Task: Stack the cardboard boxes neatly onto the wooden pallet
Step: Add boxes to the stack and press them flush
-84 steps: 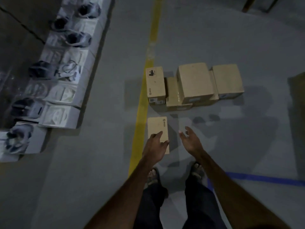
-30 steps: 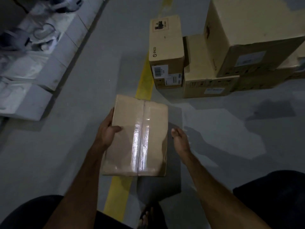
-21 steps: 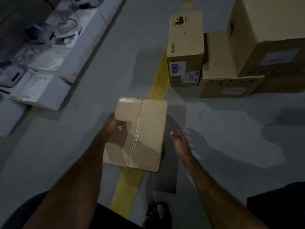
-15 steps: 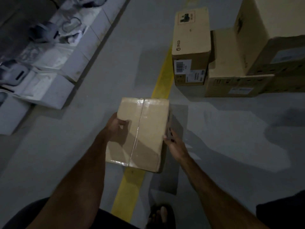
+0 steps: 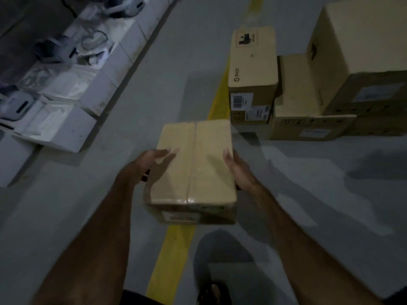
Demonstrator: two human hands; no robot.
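Holding a taped cardboard box (image 5: pixel 193 170) between both hands above the grey floor (image 5: pixel 308 194), the person is standing right over the yellow floor line (image 5: pixel 169 260). The left hand (image 5: pixel 143 166) is gripping the box at its nine o'clock side, thumb lying across the top panel and the fingers wrapping the edge below; the right hand (image 5: pixel 240 170) is pressing on the three o'clock side, thumb tip on the top edge, the rest of its fingers hidden behind the box, so how they are lying I cannot tell. A strip of clear tape is running down the middle of the lid, and a label is showing on the near face. Up at one o'clock a tall printed carton (image 5: pixel 252 73) is standing with barcode stickers facing us, touching a low flat carton (image 5: pixel 308 111) at two o'clock, and a big carton (image 5: pixel 361 51) is sitting on top of that one. Over at ten o'clock a row of white boxes (image 5: pixel 66 111) is lying open with grey devices (image 5: pixel 15 104) resting on them. A sandalled foot (image 5: pixel 213 293) is showing at six o'clock.
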